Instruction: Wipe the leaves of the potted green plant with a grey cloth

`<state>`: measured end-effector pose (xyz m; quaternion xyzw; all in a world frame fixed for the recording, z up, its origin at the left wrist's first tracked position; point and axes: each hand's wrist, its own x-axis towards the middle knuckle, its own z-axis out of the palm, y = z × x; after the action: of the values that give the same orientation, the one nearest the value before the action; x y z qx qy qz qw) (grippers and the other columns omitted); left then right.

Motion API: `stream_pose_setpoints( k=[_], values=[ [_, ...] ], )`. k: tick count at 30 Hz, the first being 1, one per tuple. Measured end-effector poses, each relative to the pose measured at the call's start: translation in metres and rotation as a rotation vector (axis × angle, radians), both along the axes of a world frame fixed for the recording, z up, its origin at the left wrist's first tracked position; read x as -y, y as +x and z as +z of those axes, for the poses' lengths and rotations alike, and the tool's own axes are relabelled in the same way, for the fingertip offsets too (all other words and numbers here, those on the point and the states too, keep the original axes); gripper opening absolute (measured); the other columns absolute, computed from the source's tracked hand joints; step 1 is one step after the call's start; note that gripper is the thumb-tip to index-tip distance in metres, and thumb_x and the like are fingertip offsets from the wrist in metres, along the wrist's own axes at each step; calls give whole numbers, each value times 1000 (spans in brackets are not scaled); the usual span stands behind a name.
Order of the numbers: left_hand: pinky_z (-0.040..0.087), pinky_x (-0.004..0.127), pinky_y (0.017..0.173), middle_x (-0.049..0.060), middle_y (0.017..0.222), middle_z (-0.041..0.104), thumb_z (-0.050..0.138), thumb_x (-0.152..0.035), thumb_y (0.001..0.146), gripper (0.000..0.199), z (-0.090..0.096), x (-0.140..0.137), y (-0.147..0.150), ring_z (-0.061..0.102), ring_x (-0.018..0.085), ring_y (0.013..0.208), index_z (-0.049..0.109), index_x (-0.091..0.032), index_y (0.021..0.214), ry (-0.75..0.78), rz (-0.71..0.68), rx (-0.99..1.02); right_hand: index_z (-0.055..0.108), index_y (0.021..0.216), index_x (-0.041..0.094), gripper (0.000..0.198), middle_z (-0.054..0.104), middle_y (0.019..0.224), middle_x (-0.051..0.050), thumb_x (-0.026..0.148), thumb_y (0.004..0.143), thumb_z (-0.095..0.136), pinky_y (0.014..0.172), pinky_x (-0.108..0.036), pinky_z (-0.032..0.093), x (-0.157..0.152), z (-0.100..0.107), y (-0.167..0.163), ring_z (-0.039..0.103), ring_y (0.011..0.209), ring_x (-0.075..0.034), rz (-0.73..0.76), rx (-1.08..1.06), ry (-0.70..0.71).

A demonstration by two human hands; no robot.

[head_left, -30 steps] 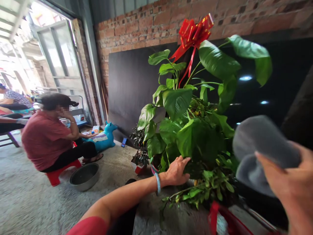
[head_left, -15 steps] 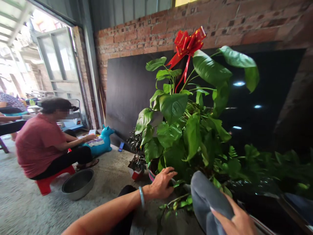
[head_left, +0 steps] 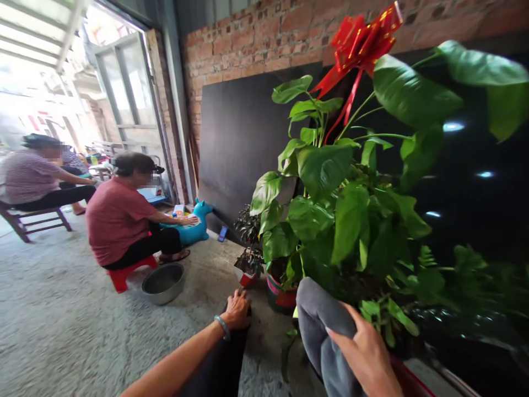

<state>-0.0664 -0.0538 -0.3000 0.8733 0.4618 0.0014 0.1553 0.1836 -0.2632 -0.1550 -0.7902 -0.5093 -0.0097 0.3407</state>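
Note:
My left hand point(head_left: 237, 310), with a light bracelet at the wrist, rests over my knee in dark trousers point(head_left: 212, 361), holding nothing; its fingers lie draped over the knee. A folded grey cloth point(head_left: 320, 325) is gripped in my right hand point(head_left: 366, 344), thumb on the near side and part of the fingers hidden. Just beyond the cloth stands a big potted plant point(head_left: 314, 218) with broad green leaves. Tied at its top is a shiny red ribbon bow point(head_left: 363, 47). Foliage and the cloth partly hide its striped pot point(head_left: 281, 292).
A small dark-leaved plant point(head_left: 249, 256) stands left of the big one. Further left, a person in a red shirt point(head_left: 119, 220) sits on a red stool point(head_left: 119, 278), one hand on a blue animal figure point(head_left: 194, 226). A grey basin point(head_left: 163, 284) sits on the floor. Dark panels point(head_left: 248, 138) lean against the brick wall.
My left hand has drawn back from the plant's leaves onto my knee. The grey cloth in my right hand has shifted left in view. The view has swung left and moved closer to the plant.

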Motion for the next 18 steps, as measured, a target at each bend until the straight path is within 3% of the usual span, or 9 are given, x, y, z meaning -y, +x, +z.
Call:
stream_pose_setpoints(
  k=[2,4,7,9,11,14,16,18],
  values=[
    [42,62,108,14,163,43,67,-32,69,71,-19,-2,-15,34,44,149,62,-27,140,-5,11,-47,72,117,20,47,80,96,-12,46,79,58,73,-43,61,1,16,-4,77,82,-34,-58,-5,148],
    [38,60,112,14,167,37,63,-35,71,75,-32,-3,-21,27,42,154,58,-24,146,14,20,-49,71,120,19,51,80,102,-14,47,78,63,77,-44,60,-8,48,-8,76,86,-34,-115,84,397],
    [35,57,116,13,169,35,60,-36,72,78,-38,-3,-18,25,40,156,57,-22,148,5,33,-72,70,123,17,45,77,114,-15,35,82,62,89,-43,58,-46,84,-12,75,99,-32,-44,279,670],
    [33,57,118,12,169,34,60,-36,72,79,-39,-2,-15,23,40,157,55,-23,150,2,30,-79,70,122,16,44,78,109,-14,22,80,58,86,-42,59,-70,82,-12,75,97,-31,24,335,603],
    [31,56,120,11,170,33,59,-35,74,78,-42,-1,-17,22,39,158,54,-24,151,3,32,-71,71,123,18,51,80,105,-12,12,76,53,81,-40,60,-79,58,-13,77,93,-31,98,319,384],
    [30,54,120,11,170,34,59,-32,75,75,-48,-2,-23,22,38,158,55,-25,150,24,59,-38,72,123,20,50,80,108,-11,12,77,53,80,-41,61,-63,16,-17,77,95,-33,94,159,151],
    [33,55,117,13,165,41,64,-28,70,71,-45,-6,-25,27,39,155,63,-24,141,8,84,38,74,119,20,48,80,107,-11,18,74,58,82,-43,61,-42,8,-21,77,97,-35,51,15,157],
    [36,57,112,15,146,59,70,-23,61,52,-32,-17,-22,36,44,147,75,-21,113,-125,174,263,74,119,20,50,80,109,-10,23,71,61,87,-44,61,-27,24,-24,76,99,-34,76,-73,267]
  ],
)
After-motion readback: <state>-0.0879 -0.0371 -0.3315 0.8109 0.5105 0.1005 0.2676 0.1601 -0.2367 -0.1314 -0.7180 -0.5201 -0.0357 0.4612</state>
